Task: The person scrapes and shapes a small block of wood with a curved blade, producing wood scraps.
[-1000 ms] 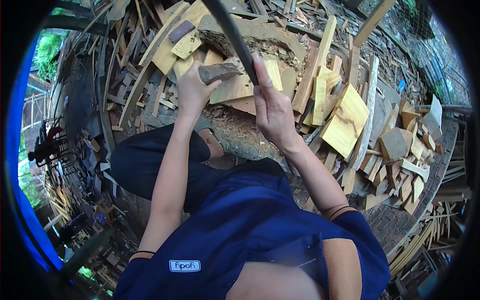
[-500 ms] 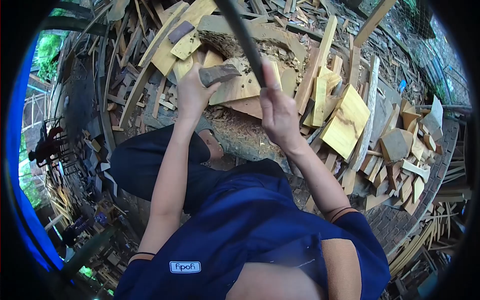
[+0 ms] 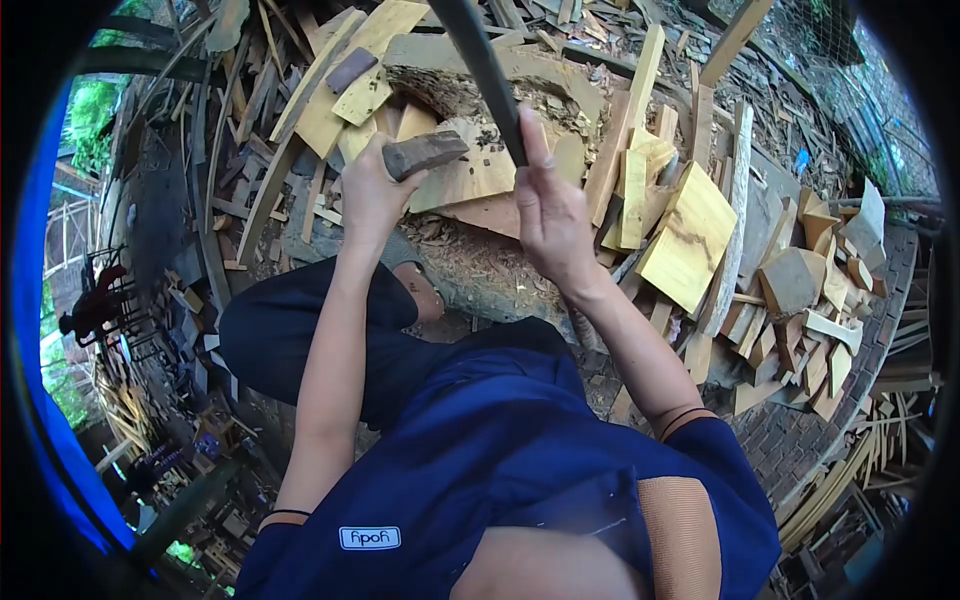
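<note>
My left hand (image 3: 372, 195) is closed around a short, rough piece of dark brown wood (image 3: 427, 153), thumb along its near side. The piece's far end sits over a pale yellow board (image 3: 465, 180) lying on the chopping log (image 3: 440, 52). Dark crumbs dot the board beside it. Wrapped round the lower end of a long dark blade-like tool (image 3: 482, 75) is my right hand (image 3: 552, 220), its index finger stretched along it. The tool slants up past the top edge of the view, and its exact kind does not show.
Yellow offcuts (image 3: 690, 240) and a long pale stick (image 3: 728, 225) lie to the right, with a heap of wood blocks (image 3: 790, 280) farther right. Planks (image 3: 340, 100) lean at the upper left. My sandalled foot (image 3: 418, 290) rests below the log.
My left hand and the dark wood piece have shifted slightly left in view. More dark crumbs show on the board beside the piece. My right hand still grips the tool, raised much as before.
</note>
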{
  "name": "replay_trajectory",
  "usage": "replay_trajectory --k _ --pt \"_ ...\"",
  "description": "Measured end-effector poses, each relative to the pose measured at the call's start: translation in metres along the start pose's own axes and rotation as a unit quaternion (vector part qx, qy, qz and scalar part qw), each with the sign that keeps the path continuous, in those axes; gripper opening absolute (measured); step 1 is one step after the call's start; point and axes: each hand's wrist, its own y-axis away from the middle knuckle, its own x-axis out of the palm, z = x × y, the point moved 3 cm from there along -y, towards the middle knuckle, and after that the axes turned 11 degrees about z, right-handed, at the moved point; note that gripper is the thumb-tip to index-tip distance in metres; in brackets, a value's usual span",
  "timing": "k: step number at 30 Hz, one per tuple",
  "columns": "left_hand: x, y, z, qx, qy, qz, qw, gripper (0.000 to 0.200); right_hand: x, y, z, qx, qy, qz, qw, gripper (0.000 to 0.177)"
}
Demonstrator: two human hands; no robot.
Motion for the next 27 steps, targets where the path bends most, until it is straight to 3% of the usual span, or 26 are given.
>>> replay_trajectory --k 1,2,3,9,11,12,14,15,17,18,19,23,25,27 --pt "0.002 0.000 0.002 0.007 0.000 0.001 1.000 0.044 0.009 0.004 -0.014 0.000 0.011 -0.011 1.000 0.060" --pt "0.003 -0.002 0.002 0.010 0.000 -0.004 1.000 0.044 0.026 0.009 -0.047 0.109 0.059 0.092 0.988 0.058" --pt "0.004 -0.002 0.000 0.020 -0.012 -0.006 1.000 0.045 0.041 0.018 -0.078 0.137 0.178 0.139 0.964 0.056" --pt "0.004 -0.011 -0.009 0.035 -0.036 0.005 0.999 0.046 0.015 0.005 -0.040 0.147 0.108 0.157 0.971 0.057" --pt "0.002 -0.006 -0.007 0.011 -0.028 0.000 1.000 0.047 -0.005 -0.002 0.004 0.064 0.027 0.048 0.996 0.057" --pt "0.000 -0.005 -0.012 -0.005 -0.034 0.020 0.999 0.048 -0.009 -0.005 0.013 0.068 0.028 0.049 0.996 0.057" --pt "0.003 -0.005 -0.010 0.008 -0.023 0.015 1.000 0.047 -0.021 -0.009 0.033 -0.094 0.004 -0.079 0.992 0.059" --pt "0.002 -0.005 -0.009 0.023 -0.018 0.007 1.000 0.047 -0.015 -0.008 0.025 -0.097 0.004 -0.075 0.992 0.059" --pt "0.004 -0.004 -0.004 0.023 -0.004 0.005 1.000 0.046 0.008 0.003 -0.017 -0.050 0.050 -0.041 0.997 0.058" --pt "0.005 -0.003 -0.002 0.025 0.011 0.005 1.000 0.046 0.023 0.010 -0.046 0.147 0.104 0.126 0.976 0.058" --pt "0.005 0.000 0.001 0.026 0.008 0.002 1.000 0.046 0.032 0.016 -0.065 0.210 0.179 0.188 0.943 0.055" --pt "0.001 0.003 0.005 0.020 0.043 0.006 0.999 0.046 0.026 0.013 -0.089 0.199 0.130 0.161 0.958 0.058" --pt "0.001 0.006 0.000 0.014 0.005 -0.011 1.000 0.047 0.009 0.006 -0.057 0.207 0.107 0.166 0.958 0.058" --pt "0.007 0.005 -0.001 0.037 -0.026 -0.025 0.999 0.046 -0.006 -0.008 -0.006 0.116 0.021 0.087 0.989 0.058"
